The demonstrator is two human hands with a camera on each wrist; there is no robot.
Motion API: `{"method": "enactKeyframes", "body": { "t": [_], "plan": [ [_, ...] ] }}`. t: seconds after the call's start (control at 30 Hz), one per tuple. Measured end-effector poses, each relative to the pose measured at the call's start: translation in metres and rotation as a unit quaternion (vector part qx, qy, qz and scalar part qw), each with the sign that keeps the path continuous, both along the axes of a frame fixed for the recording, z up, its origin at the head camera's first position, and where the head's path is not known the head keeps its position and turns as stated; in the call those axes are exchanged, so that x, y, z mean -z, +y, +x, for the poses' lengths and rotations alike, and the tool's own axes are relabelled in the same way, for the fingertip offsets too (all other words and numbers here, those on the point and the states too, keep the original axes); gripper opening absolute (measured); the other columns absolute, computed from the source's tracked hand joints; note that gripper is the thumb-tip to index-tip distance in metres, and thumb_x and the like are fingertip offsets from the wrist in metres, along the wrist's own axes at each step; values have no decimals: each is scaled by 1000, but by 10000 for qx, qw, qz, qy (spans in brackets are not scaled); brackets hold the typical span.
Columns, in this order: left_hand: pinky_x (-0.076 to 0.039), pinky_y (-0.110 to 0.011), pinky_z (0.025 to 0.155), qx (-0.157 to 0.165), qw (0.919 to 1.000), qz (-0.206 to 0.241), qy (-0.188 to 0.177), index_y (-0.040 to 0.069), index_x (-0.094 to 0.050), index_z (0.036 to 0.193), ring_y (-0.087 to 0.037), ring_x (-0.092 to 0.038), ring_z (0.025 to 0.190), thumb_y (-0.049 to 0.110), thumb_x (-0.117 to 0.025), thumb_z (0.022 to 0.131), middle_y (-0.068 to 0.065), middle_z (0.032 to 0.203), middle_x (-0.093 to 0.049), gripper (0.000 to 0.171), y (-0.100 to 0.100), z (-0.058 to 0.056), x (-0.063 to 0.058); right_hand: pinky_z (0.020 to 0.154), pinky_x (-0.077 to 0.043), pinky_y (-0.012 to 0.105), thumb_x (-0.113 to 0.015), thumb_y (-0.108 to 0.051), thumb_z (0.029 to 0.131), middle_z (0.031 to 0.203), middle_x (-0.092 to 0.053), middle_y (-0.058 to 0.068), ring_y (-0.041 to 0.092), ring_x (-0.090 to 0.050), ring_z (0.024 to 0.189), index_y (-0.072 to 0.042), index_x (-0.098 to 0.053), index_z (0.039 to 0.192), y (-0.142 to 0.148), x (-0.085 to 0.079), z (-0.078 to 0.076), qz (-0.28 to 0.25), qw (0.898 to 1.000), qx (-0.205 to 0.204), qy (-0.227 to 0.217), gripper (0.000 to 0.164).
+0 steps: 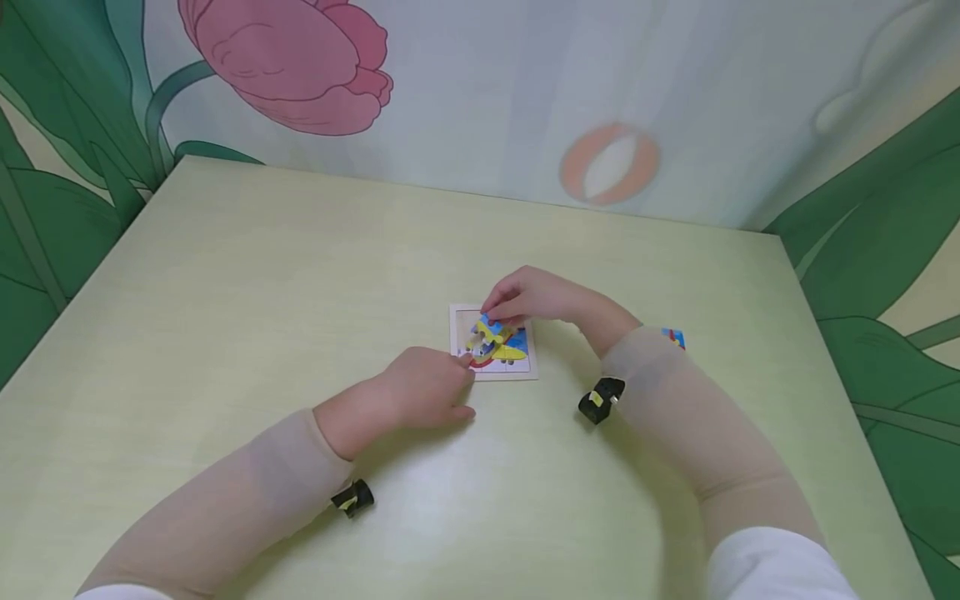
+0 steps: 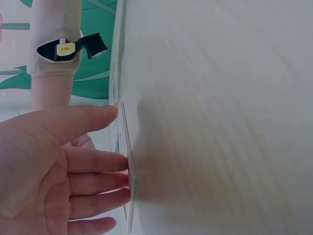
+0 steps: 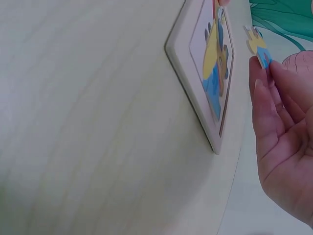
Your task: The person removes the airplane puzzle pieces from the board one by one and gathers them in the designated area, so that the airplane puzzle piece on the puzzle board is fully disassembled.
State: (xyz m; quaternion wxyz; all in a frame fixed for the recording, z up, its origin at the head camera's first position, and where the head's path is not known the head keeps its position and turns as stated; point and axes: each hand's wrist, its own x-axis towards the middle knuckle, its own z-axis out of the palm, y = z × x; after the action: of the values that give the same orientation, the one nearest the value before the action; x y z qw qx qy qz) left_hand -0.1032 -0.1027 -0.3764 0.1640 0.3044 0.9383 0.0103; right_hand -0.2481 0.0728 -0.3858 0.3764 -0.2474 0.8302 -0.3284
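My right hand [image 1: 540, 295] pinches a yellow and blue jigsaw piece [image 3: 259, 48] between thumb and fingers, held up over the puzzle board. The square puzzle board [image 1: 531, 364] has a pale frame and lies flat on the table, partly filled with pieces showing a yellow, blue and red picture. Bare backing shows at its upper left. My left hand [image 1: 431, 387] lies at the board's left side, fingers straight, fingertips at the frame's edge in the left wrist view.
Another blue and red jigsaw piece [image 1: 674, 337] lies on the table [image 1: 300, 275], beyond my right forearm and partly hidden by the sleeve. Black wrist cameras [image 1: 602, 400] hang off both sleeves. A wall with painted flowers and leaves borders the table's far edge.
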Motion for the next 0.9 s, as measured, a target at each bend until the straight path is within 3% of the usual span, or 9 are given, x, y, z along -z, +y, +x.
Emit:
{"method": "enactKeyframes", "body": {
  "t": [0.2, 0.4, 0.6, 0.73, 0.9],
  "plan": [
    [-43, -27, 55, 3, 10000, 36, -26, 12, -67, 98, -12, -53, 62, 46, -60, 86, -9, 128, -57, 37, 0, -1, -2, 76, -52, 29, -64, -19, 89, 95, -68, 6, 20, -61, 78, -8, -69, 105, 5, -4, -1, 98, 9998, 105, -139, 21],
    [-42, -28, 54, 149, 9999, 59, 7, 13, -65, 88, -13, -55, 63, 42, -61, 86, -7, 125, -59, 29, -3, 0, -4, 77, -52, 29, -64, -17, 89, 96, -69, 6, 19, -62, 81, -7, -69, 105, 15, -6, 0, 124, 9996, 153, -225, 20],
    [-45, -29, 58, 321, 9993, 160, 72, 12, -66, 97, -18, -64, 84, 39, -61, 87, -7, 131, -55, 29, -8, -1, 1, 79, -52, 30, -63, -16, 90, 98, -68, 6, 21, -63, 86, -5, -69, 106, 32, -4, 1, -4, 9998, 111, -182, 21],
    [-47, -30, 60, 408, 9989, 186, 114, 11, -66, 103, -22, -63, 98, 37, -61, 87, -7, 133, -52, 31, -9, -2, 2, 79, -51, 31, -62, -17, 90, 97, -68, 6, 22, -63, 87, -4, -68, 107, 46, -4, 0, 45, 9999, 112, -105, 21],
    [-44, -29, 56, 452, 9985, 285, 76, 11, -66, 99, -23, -64, 94, 37, -61, 87, -9, 132, -53, 29, -10, -3, 1, 80, -51, 31, -61, -18, 91, 95, -68, 6, 23, -63, 87, -5, -68, 108, 61, -7, 0, 199, 9998, 55, -14, 22]
  ]
}}
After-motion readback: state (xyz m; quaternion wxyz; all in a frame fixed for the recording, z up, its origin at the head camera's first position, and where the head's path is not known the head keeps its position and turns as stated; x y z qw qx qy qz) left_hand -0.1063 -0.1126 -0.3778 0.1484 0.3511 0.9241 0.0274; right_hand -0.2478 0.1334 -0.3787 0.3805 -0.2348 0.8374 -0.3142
